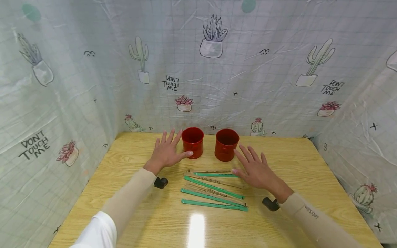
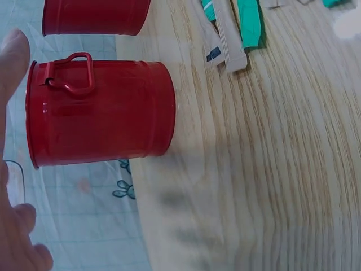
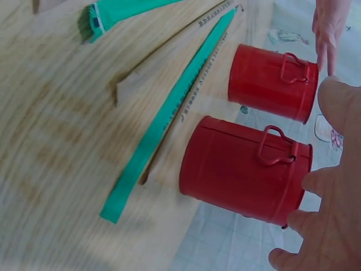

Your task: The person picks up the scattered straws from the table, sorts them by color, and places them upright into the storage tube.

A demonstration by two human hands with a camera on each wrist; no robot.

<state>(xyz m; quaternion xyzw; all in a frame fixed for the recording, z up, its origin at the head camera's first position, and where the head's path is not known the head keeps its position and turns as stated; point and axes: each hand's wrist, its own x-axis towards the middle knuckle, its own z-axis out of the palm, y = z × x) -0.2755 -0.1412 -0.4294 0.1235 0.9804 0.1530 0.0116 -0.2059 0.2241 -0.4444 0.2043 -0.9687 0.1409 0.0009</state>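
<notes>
Two red metal buckets stand upright side by side, the left bucket (image 1: pixel 193 150) and the right bucket (image 1: pixel 224 152). Beside the left one my left hand (image 1: pixel 167 151) is spread, its thumb overlapping the bucket's side in the head view. My right hand (image 1: pixel 257 168) is spread too, fingertips right at the right bucket's side. Small wire handles, such as the handle (image 2: pixel 82 73) in the left wrist view, stick out near the rims. In front lie several long thin packets, green packets (image 1: pixel 212 187) and tan packets (image 1: pixel 229 184) with printing, loosely fanned between the forearms.
The buckets stand near the back edge of the wooden table (image 1: pixel 149 220). A cactus-print curtain (image 1: pixel 235 75) hangs behind the table and along both sides. Black camera mounts (image 1: pixel 160 183) jut out below both wrists.
</notes>
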